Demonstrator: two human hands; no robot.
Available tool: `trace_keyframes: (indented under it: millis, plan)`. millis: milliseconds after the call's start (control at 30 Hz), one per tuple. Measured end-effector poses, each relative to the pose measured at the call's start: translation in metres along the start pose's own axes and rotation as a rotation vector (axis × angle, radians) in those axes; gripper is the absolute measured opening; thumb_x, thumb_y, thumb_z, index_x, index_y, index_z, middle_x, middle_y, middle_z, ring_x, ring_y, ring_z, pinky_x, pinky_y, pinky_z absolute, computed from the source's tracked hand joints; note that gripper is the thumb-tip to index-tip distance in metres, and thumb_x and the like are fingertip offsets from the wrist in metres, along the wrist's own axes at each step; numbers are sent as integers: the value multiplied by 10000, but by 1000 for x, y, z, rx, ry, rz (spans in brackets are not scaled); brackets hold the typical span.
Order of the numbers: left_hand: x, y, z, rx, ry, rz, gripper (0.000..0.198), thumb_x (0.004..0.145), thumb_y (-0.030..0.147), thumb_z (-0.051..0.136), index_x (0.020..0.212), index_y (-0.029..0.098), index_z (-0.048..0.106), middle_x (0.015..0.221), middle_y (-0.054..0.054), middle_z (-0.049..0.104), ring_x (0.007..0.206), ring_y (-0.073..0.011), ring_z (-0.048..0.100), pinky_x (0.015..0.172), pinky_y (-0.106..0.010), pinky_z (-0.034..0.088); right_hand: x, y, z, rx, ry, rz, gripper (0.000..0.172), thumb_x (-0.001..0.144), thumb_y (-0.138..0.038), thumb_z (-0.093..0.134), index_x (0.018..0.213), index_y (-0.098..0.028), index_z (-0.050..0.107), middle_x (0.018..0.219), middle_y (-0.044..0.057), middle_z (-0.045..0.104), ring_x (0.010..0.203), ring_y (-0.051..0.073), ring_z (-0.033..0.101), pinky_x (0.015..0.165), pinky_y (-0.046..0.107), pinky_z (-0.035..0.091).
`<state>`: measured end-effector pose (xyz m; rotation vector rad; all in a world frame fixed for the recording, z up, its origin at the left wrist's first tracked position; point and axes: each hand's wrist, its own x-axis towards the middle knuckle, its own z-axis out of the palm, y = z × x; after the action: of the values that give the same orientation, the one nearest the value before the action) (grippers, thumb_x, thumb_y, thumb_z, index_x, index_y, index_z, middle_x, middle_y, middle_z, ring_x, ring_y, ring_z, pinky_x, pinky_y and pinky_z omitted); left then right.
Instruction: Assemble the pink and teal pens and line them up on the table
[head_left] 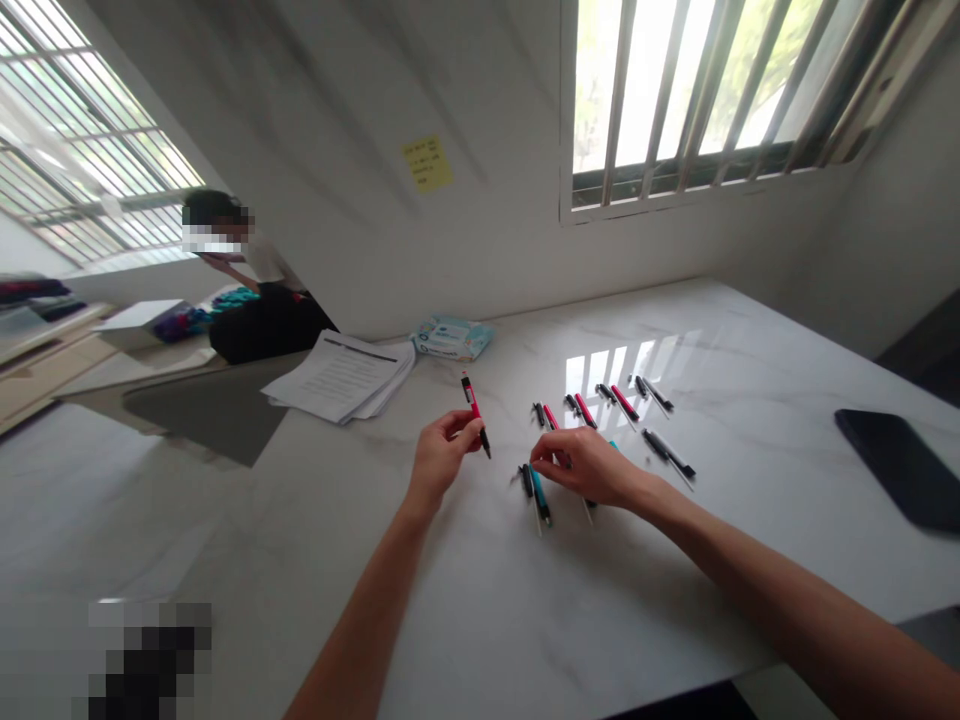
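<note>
My left hand [442, 455] is closed around a red and black pen [470, 396], held tilted above the white marble-patterned table. My right hand [581, 462] hovers low over the pen parts with its fingertips pinched together, at the upper end of a teal barrel [540, 498]; whatever may be between them is too small to make out. Beside that barrel lie a black pen half [526, 482] and a thin refill. Behind my right hand are more taken-apart pens: a red barrel [624, 402], a grey barrel [658, 392] and another grey one [679, 460]. My right hand partly covers another set.
Printed papers [341, 375] and a wipes packet [452, 338] lie by the wall. A dark phone [900, 470] rests at the right. On the wall is a yellow note [427, 164], left of a barred window. Another person [262, 265] sits at the far left.
</note>
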<state>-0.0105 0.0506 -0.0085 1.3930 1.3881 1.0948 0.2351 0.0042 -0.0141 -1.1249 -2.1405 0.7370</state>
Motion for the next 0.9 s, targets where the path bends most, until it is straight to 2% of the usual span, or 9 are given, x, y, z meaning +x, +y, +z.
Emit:
trace_keyframes:
  millis: [133,267,433,567,667,733,800,900]
  plan:
    - [8,-5,-20,469,12,-18,324,745,468,712,914,202,787,882,-63,800,714,-223,717,678,-302,533,0,3,-6,15,1,-15,121,955,-231,638,940,-208,756,770,14,715,686,137,620,649,243,428]
    - [1,-2,-15,719,-10,12,218,761,386,710,883,228,796,801,-59,795,766,-246,720,698,-304,469,2,10,-11,-14,66,-29,130,951,-218,630,909,-207,752,809,22,730,706,142,622,682,261,447]
    - [-3,1,-8,805,34,52,166,770,312,708,915,244,752,749,-30,772,716,-228,690,666,-291,417,5,27,-21,-49,148,58,149,949,-259,636,903,-208,768,802,26,744,695,156,625,671,278,443]
    - [-1,-1,-12,848,16,78,139,808,300,676,919,249,741,788,-33,774,722,-219,682,675,-285,411,6,33,-28,-42,182,92,185,961,-286,618,890,-207,770,804,28,747,692,157,618,669,281,444]
    - [0,-2,-15,877,3,43,138,832,301,649,915,237,739,796,-45,776,718,-219,682,685,-287,415,6,37,-26,-45,195,107,152,948,-287,633,972,-213,764,850,30,747,739,169,634,696,291,462]
    - [1,-3,-16,884,4,25,141,843,305,639,914,231,736,791,-48,777,722,-221,684,686,-286,414,7,41,-24,-58,200,110,187,929,-270,657,1086,-221,745,917,37,754,825,192,655,754,316,487]
    - [1,-3,-17,881,6,24,136,851,309,635,917,231,726,792,-48,779,733,-222,688,686,-282,407,10,45,-21,-98,215,91,298,906,-247,681,1203,-231,708,1039,56,759,968,231,653,842,362,505]
    - [0,-5,-18,875,8,30,121,860,303,633,932,236,704,793,-44,780,741,-224,687,681,-279,389,19,46,-21,-180,211,39,486,880,-235,708,1358,-260,622,1249,76,718,1183,288,576,958,438,500]
